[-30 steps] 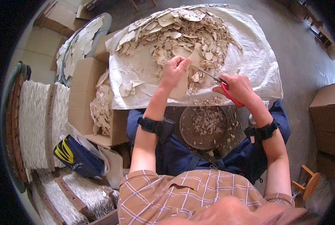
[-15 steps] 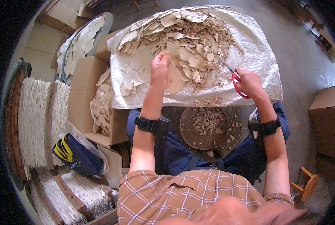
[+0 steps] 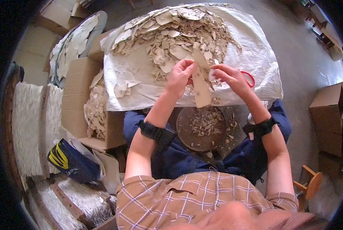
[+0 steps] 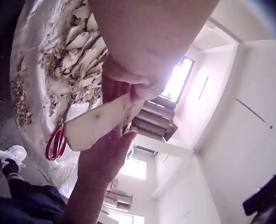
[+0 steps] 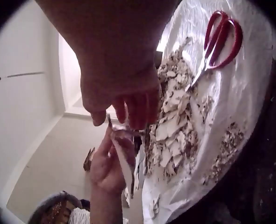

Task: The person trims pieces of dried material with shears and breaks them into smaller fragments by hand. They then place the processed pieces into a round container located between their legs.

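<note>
A long, flat, pale dried piece [image 3: 202,92] with a few dark specks is pinched between the thumb and fingers of my left hand [image 3: 179,78], over the near side of the heap. My right hand [image 3: 233,78] is just right of that piece, its fingers loosely bent and grasping nothing. Red-handled scissors [image 5: 217,39] lie on the white sheet [image 3: 252,46] beyond my right hand, blades toward the scraps. In the head view that hand hides most of them, leaving a red loop visible. A heap of similar pale pieces [image 3: 171,36] covers the sheet's far part.
Below the sheet's near edge, between the knees, is a round pan [image 3: 183,134] of trimmings. On the left a cardboard box [image 3: 73,86] holds more pale pieces, beside a dark blue bag [image 3: 81,165]. A wooden stool [image 3: 313,186] and cardboard boxes [image 3: 327,119] are on the right.
The right hand has let go of the scissors onto the sheet and moved left toward the held piece. The left hand, still pinching a piece, has shifted right.
</note>
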Demonstrator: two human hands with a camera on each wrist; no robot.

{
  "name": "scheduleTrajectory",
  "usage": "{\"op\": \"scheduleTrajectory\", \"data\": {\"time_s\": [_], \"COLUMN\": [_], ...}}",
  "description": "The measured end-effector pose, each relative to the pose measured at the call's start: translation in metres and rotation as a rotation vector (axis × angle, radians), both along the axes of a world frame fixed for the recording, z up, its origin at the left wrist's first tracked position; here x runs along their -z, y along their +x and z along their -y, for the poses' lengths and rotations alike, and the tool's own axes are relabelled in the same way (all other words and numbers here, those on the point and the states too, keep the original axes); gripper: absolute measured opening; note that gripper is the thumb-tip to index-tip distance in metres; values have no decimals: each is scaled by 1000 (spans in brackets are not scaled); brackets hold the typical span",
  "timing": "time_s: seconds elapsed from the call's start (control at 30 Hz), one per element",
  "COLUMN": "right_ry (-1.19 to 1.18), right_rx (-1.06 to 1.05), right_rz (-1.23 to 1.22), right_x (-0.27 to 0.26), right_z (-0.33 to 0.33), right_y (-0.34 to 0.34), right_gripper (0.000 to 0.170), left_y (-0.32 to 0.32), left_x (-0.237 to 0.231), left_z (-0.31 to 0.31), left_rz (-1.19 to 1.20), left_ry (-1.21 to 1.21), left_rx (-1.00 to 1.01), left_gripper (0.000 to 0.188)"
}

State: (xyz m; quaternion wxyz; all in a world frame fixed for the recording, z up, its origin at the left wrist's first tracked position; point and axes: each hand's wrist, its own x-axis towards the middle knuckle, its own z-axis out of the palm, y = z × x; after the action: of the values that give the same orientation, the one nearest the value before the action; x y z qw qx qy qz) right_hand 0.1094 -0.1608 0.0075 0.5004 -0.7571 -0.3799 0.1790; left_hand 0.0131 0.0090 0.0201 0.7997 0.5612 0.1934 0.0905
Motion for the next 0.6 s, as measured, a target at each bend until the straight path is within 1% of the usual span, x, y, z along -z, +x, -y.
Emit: {"op": "scheduleTrajectory", "data": {"time_s": [0.03,0.07,0.17,0.23,0.3,0.37,0.4,0.43,0.47,0.5,0.57,0.6], "right_ry": [239,237,240,257,262,263,249,234,241,242,306,307], "right_rx": [-75,-69,-48,-21,-59,-96,-116,-136,-154,-155,-197,-197], "right_rz": [-442,-446,-461,-338,-349,-363,-540,-715,-757,-756,-920,-920], "right_x": [-1,2,10,7,4,1,-8,-13,-8,-8,-8,-8], "right_z": [-4,-6,-8,-10,-8,-4,-1,0,0,0,0,0], "right_y": [-6,-8,-10,-8,-6,-6,-8,-9,-7,-8,-9,-10], "right_gripper": [26,26,22,21,20,19,19,19,18,18,17,17], "left_y": [1,2,3,6,6,3,3,5,5,4,2,2], "left_x": [2,3,4,3,2,0,4,8,11,10,8,8], "left_z": [4,7,12,12,11,10,10,9,8,8,10,11], "left_rz": [-4,-9,-22,-14,-4,2,0,32,65,65,97,97], "left_ry": [-6,-10,35,12,-12,-193,-196,-285,-374,-373,-453,-452], "left_rx": [54,109,145,169,188,288,287,342,396,396,456,456], "left_gripper": [16,17,20,22,23,24,24,23,22,22,21,21]}}
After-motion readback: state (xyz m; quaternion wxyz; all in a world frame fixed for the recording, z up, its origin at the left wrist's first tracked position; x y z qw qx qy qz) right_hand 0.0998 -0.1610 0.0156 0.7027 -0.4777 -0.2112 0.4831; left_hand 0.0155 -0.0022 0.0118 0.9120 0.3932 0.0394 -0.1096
